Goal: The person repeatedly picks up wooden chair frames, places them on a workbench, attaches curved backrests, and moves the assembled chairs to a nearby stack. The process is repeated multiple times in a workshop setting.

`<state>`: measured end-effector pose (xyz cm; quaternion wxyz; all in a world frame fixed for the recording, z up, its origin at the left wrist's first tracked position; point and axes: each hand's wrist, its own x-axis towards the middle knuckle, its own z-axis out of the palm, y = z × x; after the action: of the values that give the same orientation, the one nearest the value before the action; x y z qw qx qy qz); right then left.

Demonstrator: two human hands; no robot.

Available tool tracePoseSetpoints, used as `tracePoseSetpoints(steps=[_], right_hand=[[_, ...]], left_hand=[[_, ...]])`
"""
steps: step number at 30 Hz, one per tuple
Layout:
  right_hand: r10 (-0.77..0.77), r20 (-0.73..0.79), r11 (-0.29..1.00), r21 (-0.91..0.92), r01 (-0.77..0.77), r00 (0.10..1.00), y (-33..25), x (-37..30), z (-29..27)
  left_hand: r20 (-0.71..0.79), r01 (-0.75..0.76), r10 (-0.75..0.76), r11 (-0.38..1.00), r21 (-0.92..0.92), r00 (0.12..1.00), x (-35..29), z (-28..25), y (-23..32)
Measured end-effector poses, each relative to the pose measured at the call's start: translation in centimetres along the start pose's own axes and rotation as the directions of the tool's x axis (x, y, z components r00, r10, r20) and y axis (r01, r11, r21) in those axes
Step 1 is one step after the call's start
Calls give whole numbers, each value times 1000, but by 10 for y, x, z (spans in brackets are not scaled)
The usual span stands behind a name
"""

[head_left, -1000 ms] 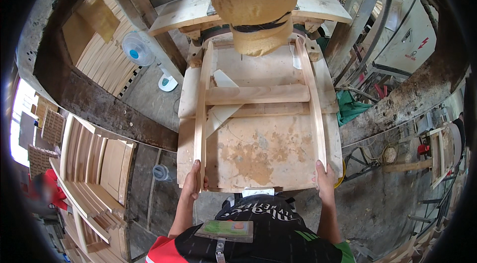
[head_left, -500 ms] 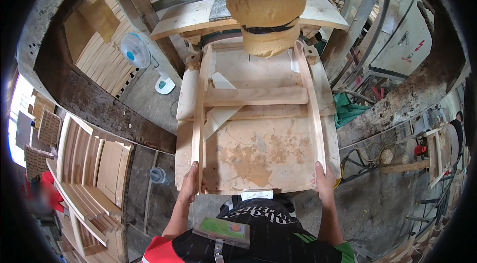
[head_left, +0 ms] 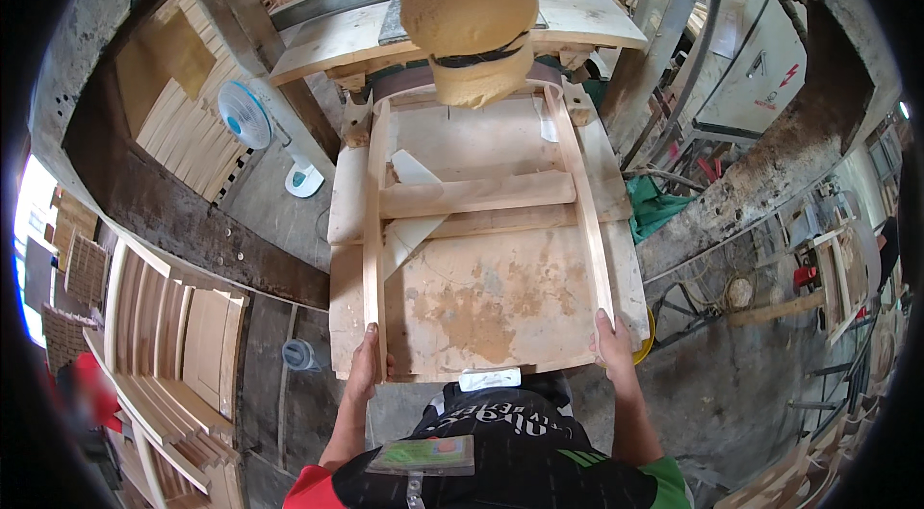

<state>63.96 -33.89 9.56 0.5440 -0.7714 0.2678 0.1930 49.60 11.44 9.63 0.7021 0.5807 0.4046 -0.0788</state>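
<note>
A pale wooden frame (head_left: 476, 193) lies over a stained wooden board (head_left: 481, 345). Two long side rails run away from me, joined by a cross rail about halfway along. My left hand (head_left: 365, 365) is closed around the near end of the left side rail (head_left: 373, 249). The near end of the right side rail (head_left: 592, 249) is held in my right hand (head_left: 614, 343), thumb on top. At the frame's far end is a curved brown band (head_left: 399, 81), partly hidden by a bulky tan foam-like body (head_left: 472, 9) with dark straps. A thin white triangular piece (head_left: 412, 238) rests under the cross rail.
Thick, worn metal beams (head_left: 192, 211) surround the work place on both sides. A white-and-blue fan (head_left: 245, 114) stands left; curved wooden parts (head_left: 164, 326) are stacked lower left. A grey electrical cabinet (head_left: 751, 66) and green cloth (head_left: 654, 206) are on the right.
The frame has come slightly toward me over the board, with both hands still gripping its rails. More of the brown band shows at the far end. The whole view has shifted a little.
</note>
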Motion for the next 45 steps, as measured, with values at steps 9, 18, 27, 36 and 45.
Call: tracePoseSetpoints(steps=[9,18,27,36,45], right_hand=[[-20,57,1000,-16,21,998,-5,1,-3],[-2,269,987,155,-41,963,-12,15,-15],[-103,546,890,424,-168,831,6,30,-29],[-38,525,826,495,-269,850,6,27,-27],[-79,501,820,524,-229,862,6,23,-28]], left_hand=[[16,13,-14,1000,19,1000,-1,-2,-2],[-18,14,-13,999,31,1000,-3,-2,1],[-22,19,-18,998,51,1000,-5,1,7],[-5,38,-38,998,47,999,-3,1,8],[240,128,-54,943,-307,969,5,-7,8]])
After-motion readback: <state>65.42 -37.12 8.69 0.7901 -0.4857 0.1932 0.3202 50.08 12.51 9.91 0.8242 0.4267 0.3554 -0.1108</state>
